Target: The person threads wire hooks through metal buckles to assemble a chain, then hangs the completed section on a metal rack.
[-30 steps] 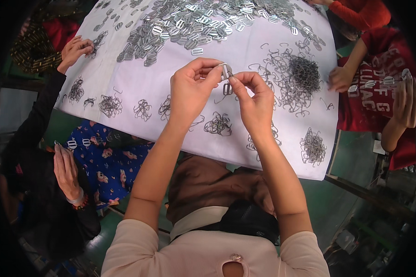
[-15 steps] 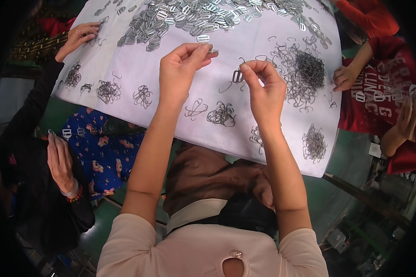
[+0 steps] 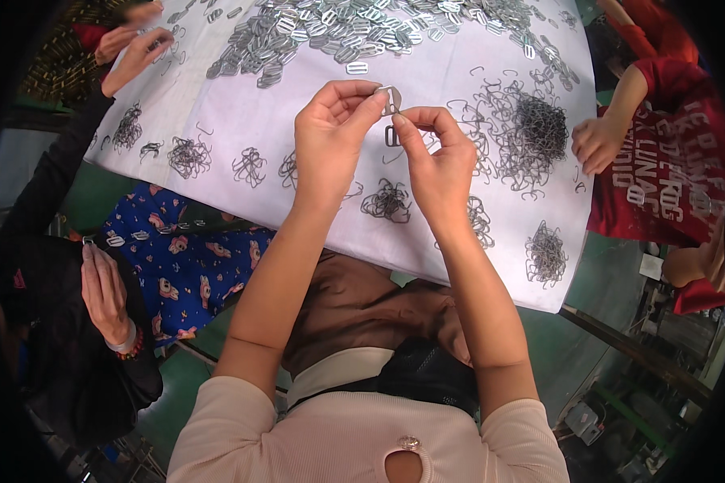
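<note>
My left hand (image 3: 330, 133) pinches a small flat metal buckle (image 3: 391, 100) by its fingertips above the white cloth (image 3: 314, 209). My right hand (image 3: 437, 157) meets it from the right, its thumb and forefinger pinching a thin wire hook at the buckle's lower edge. A second buckle (image 3: 392, 135) hangs just below, between the two hands. Under the hands lies a small tangle of wire hooks (image 3: 387, 201).
A heap of flat metal buckles (image 3: 338, 36) covers the far side of the cloth. A dense pile of wire hooks (image 3: 532, 129) sits to the right, smaller bundles (image 3: 546, 253) scattered around. Another person's hand (image 3: 596, 143) rests at the right edge; other hands (image 3: 133, 52) work at the left.
My hands were apart half a second ago, the left reaching toward the buckle heap. Now they have come together again, and the left holds a buckle against the right hand's hook.
</note>
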`<state>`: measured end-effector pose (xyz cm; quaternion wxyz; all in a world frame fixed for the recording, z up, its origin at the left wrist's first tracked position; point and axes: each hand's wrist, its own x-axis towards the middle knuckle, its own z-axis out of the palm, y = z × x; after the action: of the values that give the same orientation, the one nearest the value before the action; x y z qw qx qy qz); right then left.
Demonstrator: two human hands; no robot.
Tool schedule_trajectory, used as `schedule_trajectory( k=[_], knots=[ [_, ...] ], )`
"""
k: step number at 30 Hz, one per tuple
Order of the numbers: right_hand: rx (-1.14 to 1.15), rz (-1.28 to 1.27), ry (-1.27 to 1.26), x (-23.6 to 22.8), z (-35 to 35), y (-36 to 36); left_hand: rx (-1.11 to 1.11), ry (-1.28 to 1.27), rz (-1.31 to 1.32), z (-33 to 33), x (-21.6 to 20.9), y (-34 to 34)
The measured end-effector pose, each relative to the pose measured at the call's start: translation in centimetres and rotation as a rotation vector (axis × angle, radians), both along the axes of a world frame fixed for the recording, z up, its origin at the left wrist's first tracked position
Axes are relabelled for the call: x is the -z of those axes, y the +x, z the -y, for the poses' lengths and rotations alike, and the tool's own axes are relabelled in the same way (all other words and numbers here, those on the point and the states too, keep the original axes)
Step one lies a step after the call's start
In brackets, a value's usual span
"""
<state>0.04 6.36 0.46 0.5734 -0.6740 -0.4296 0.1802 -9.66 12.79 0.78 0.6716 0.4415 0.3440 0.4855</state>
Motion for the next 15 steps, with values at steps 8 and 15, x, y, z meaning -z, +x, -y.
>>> schedule_trajectory(
  k=[8, 15],
  knots=[
    [-0.204, 0.192, -0.271, 1.4, 0.4, 3.4, -0.110, 0.225, -0.139, -0.2, 0.2, -0.8],
    [-0.577, 0.742, -0.364, 3.7, 0.1, 4.4, -0.114, 0.224, -0.256, -1.1, 0.3, -3.2]
  ],
)
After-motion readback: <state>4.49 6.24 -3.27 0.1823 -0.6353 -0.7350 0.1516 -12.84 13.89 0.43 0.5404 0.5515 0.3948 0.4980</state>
